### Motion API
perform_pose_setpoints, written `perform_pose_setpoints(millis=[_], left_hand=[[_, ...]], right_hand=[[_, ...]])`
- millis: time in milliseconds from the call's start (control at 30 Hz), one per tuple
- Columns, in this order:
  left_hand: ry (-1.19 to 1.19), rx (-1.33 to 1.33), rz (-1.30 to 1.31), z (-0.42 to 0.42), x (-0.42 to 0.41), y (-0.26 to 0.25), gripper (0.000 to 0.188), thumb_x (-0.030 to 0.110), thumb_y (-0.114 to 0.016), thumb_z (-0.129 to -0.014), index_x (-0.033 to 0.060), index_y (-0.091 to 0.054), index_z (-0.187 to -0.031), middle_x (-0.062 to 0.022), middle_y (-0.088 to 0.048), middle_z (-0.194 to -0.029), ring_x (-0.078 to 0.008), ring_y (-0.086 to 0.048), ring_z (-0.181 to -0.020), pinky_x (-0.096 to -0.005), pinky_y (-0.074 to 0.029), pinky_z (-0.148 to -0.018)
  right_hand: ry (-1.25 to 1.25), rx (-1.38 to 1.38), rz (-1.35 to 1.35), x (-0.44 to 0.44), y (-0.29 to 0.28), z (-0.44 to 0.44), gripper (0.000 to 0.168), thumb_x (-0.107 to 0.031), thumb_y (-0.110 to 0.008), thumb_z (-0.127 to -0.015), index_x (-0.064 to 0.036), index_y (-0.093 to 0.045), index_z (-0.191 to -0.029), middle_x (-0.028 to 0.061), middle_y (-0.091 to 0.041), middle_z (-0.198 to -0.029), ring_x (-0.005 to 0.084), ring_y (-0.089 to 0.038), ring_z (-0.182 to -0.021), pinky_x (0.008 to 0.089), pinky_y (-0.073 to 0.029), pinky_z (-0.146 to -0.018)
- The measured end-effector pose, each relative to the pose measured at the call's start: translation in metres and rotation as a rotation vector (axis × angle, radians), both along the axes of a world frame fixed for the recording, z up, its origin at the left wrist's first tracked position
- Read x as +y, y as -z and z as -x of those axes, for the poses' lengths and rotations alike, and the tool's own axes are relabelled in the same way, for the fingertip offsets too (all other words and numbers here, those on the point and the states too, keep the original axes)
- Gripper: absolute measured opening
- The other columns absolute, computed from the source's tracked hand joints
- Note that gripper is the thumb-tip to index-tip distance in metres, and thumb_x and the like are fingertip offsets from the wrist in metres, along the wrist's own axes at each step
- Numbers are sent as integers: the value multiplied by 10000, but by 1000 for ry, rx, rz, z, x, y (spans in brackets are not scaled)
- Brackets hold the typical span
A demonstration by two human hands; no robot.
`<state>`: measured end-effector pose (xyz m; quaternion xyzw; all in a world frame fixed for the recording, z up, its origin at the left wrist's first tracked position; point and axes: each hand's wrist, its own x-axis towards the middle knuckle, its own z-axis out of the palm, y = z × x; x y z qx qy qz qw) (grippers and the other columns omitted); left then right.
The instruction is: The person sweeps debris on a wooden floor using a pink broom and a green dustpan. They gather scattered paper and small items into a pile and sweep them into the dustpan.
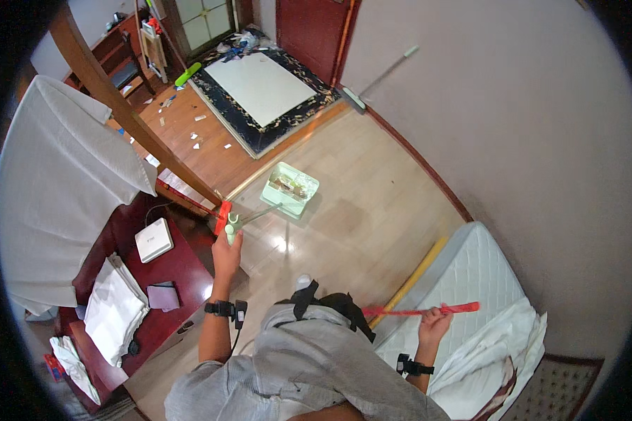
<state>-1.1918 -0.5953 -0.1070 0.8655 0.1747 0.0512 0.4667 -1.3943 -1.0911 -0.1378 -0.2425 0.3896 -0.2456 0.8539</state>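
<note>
My left hand [226, 258] grips the pale green handle [234, 226] of a long-handled dustpan. The dustpan's green tray [289, 189], with debris inside, rests on the floor ahead of me. In my right hand [434, 325] is a red stick handle [461, 308]; it runs left beside my body, and its lower end is hidden. A red broom or mop head [223, 218] with a thin red pole stands just beyond my left hand.
A dark red desk [184, 252] at left holds folded white cloth [117, 310] and a white box [154, 240]. A mattress [484, 263] lies at right. A squeegee-like tool [354, 99] leans on the wall. Paper scraps [196, 146] litter the wooden floor beside a dark-bordered mat [255, 137].
</note>
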Motion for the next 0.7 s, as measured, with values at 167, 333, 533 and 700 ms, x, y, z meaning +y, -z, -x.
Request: perform_pose_setpoints(millis=[167,333,533,700], left_hand=[[-112,-98,16,-50,-7,-8,296,241,-548,-834,1,-556,-1007,-77,-589,-722,-140,-525,-653,-286,-434,-647],[-201,-24,28,-118,-7,-18,279,233,-558,-832,5,-561,-992,-90,-591,-719,-162,-532,-640,-297,-435,-637],[-303,-102,-62,-201,-36,-44,251,218,-570,-825,13,-575,-969,-137,-597,-748,-204,-570,-676,-307,-441,-649],[-408,-107,-77,-266,-36,-67,243,214,-570,-827,-1,-568,-941,-146,-592,-737,-203,-549,-667,-309,-436,-646]], right_hand=[[115,-105,207,-26,-35,-109,163,-329,-430,-885,-169,-458,-899,-10,-443,-602,98,-415,-496,214,-326,-388],[6,130,456,-25,-31,-254,146,-281,-455,-894,-177,-357,-921,-7,-469,-636,94,-444,-508,211,-331,-400],[-297,118,574,-21,-34,-443,149,-208,-417,-917,-130,-365,-1032,-1,-447,-569,94,-417,-426,222,-362,-366],[-764,315,1194,14,-90,-568,185,-209,-461,-898,-60,-446,-1007,49,-527,-596,131,-517,-481,270,-405,-416]])
